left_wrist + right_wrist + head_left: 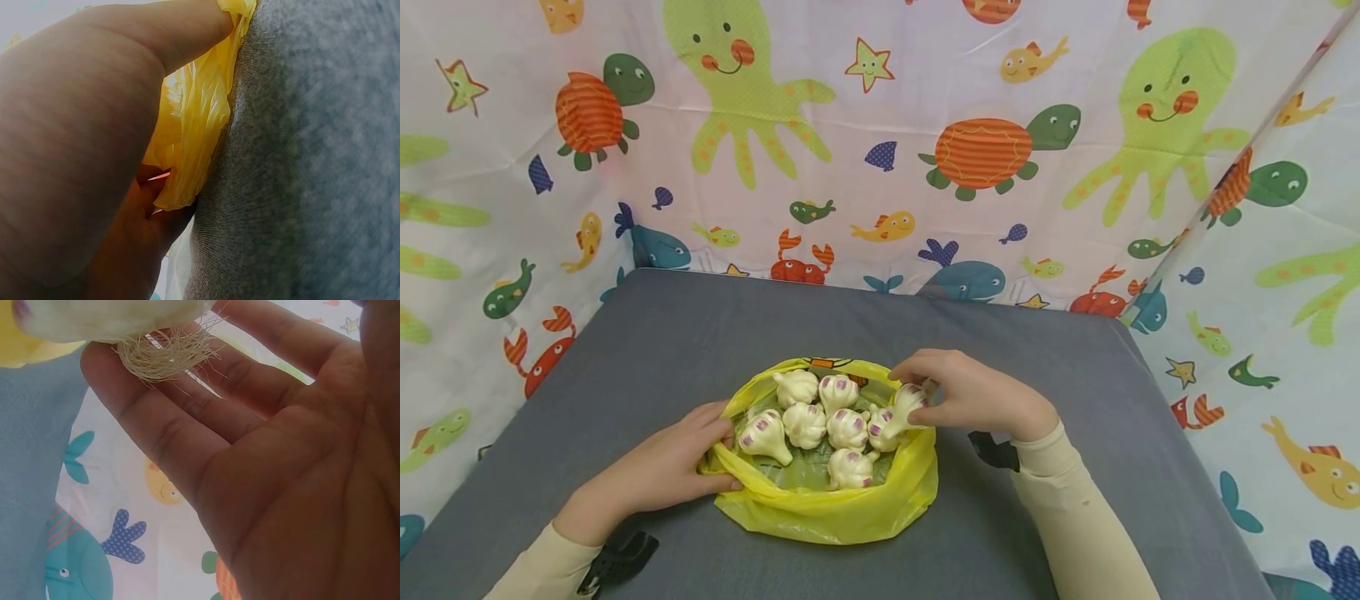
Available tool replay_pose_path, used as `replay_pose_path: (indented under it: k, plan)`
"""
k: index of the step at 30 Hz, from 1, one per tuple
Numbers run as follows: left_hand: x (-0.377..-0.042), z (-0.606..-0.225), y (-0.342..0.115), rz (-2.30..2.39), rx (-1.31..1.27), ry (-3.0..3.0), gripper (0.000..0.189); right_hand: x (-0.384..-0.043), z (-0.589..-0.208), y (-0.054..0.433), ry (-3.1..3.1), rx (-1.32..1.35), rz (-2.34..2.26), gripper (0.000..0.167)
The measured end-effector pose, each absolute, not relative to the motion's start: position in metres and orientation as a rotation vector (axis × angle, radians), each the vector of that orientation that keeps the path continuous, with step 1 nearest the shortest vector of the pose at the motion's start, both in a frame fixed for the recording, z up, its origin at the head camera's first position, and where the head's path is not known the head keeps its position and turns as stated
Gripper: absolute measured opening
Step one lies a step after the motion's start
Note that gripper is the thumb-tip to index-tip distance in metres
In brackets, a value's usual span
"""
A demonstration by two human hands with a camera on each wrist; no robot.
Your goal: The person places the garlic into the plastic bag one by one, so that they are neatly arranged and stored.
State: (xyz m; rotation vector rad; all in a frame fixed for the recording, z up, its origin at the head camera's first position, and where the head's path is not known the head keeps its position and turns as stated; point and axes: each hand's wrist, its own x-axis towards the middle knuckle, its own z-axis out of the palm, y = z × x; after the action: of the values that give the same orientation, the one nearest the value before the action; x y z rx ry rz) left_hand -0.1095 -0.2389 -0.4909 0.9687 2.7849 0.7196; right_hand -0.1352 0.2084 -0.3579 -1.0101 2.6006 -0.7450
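A yellow plastic bag [820, 517] stands on the table with its mouth rolled wide, several white garlic bulbs [805, 425] with purple patches lying inside. At the bag's left rim, my left hand [677, 458] grips the plastic between thumb and fingers; the left wrist view shows the crumpled yellow film [194, 125] in that grip. Over the right rim, my right hand [970, 393] holds one garlic bulb [910, 404] between thumb and fingers, its stem toward the bag's inside. In the right wrist view the bulb's stringy roots [169, 356] lie against the fingers.
Grey cloth covers the table [715, 325]. Behind and along both sides hangs a white curtain [850, 142] printed with sea animals. Dark straps [621, 560] sit at both wrists, below beige sleeves.
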Motion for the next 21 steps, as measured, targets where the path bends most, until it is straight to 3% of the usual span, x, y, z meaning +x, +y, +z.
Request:
replay_pose_path:
  k: [21]
  plan:
    - [-0.109,-0.489,-0.24,0.722,0.959,2.776,0.048,-0.135,-0.366,0.192,2.558,-1.115,-0.762,0.045]
